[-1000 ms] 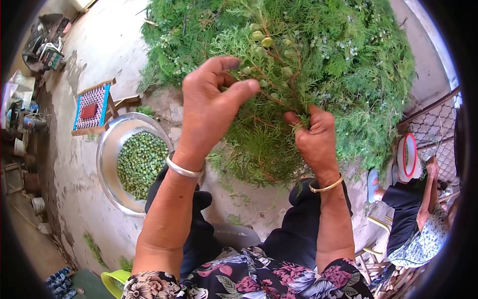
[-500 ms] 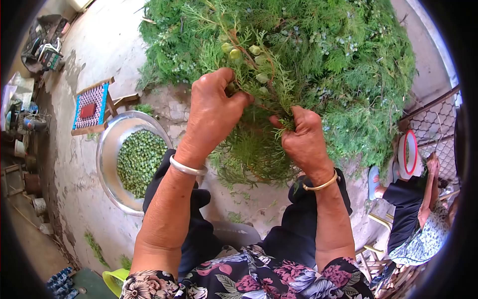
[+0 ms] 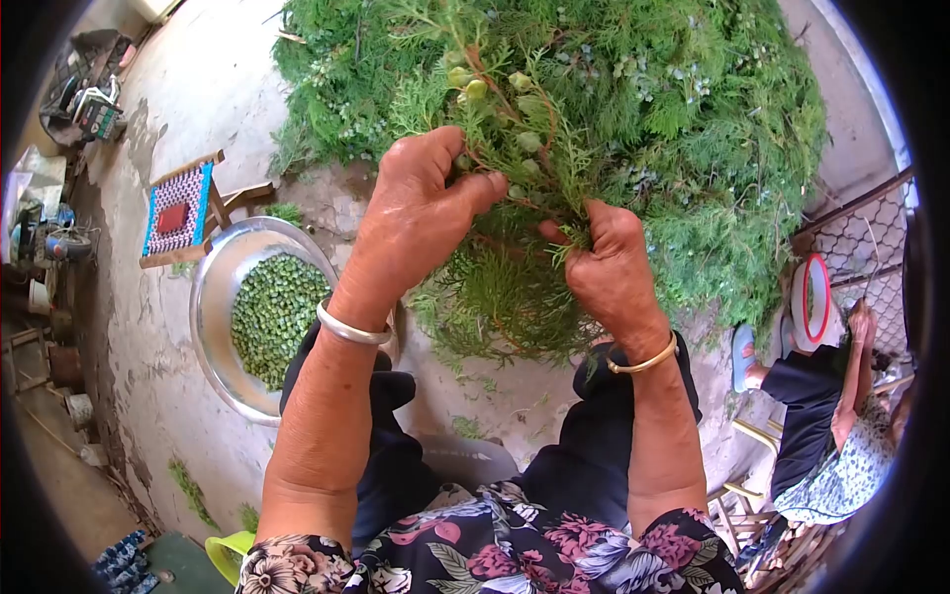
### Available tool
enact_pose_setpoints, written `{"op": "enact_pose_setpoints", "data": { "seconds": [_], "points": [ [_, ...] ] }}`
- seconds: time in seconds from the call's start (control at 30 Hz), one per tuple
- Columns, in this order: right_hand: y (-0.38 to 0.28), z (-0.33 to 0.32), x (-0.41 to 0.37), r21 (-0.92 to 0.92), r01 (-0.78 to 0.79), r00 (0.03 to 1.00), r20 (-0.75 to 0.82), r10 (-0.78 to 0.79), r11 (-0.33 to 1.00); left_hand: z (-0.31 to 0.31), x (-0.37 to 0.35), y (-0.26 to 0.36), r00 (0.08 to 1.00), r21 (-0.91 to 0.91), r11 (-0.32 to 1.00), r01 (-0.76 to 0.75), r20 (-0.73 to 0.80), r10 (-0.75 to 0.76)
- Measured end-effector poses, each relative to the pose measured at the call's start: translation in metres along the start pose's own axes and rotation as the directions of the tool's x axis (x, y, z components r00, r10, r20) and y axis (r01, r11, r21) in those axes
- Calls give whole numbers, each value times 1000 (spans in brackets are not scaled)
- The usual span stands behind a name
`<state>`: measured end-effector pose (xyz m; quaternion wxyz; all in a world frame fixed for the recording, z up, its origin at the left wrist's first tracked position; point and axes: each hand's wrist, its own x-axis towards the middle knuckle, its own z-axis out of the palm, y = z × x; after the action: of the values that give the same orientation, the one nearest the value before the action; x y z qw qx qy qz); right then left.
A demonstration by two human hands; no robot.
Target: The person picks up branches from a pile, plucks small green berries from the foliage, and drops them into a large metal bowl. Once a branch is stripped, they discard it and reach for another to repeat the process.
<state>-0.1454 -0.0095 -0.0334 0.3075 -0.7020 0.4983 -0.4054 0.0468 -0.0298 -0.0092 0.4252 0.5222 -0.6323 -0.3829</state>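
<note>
A leafy evergreen sprig (image 3: 534, 129) with several pale green cones (image 3: 520, 81) rises between my two hands. My right hand (image 3: 616, 247) is closed on its lower end, fingers curled into a fist. To the left, my left hand (image 3: 430, 193) pinches with thumb and forefinger beside the stem. A green cone shows partly between those fingers, mostly hidden. Behind and under the sprig lies a big heap of cut evergreen branches (image 3: 693, 168). Left of my knees stands a wide metal basin (image 3: 206, 332) holding many loose green cones (image 3: 277, 317).
A small woven-seat stool (image 3: 178, 216) stands behind the basin. At the right, another person (image 3: 826, 426) sits near a red-rimmed white container (image 3: 813, 302) and a wire mesh panel (image 3: 871, 238). A yellow-green container (image 3: 230, 554) is low at the left.
The sprig and its cones have shifted slightly right. My left hand has moved a little, its thumb now nearer the stem; my right hand still grips the lower end.
</note>
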Motion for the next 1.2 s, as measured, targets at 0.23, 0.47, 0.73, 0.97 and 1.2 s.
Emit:
{"op": "enact_pose_setpoints", "data": {
  "seconds": [0.23,0.47,0.73,0.97,1.2],
  "points": [
    [-10,-4,1,-85,89,996,31,-87,992,-15,2,4,992,292,952,-93,-56,114],
    [0,-18,-4,-95,40,995,-89,-48,995,-50,17,-22,826,386,920,-71,-494,271],
    [14,-34,-2,-213,4,969,-240,-56,977,-50,5,0,891,-965,220,140,26,-453],
    [-9,-26,-2,-157,-28,994,-113,10,987,-5,0,13,944,-617,756,220,-60,-324],
    [-14,-25,0,-106,-11,999,-46,6,994,6,-2,1,905,-580,726,370,49,-422]
  ]
}}
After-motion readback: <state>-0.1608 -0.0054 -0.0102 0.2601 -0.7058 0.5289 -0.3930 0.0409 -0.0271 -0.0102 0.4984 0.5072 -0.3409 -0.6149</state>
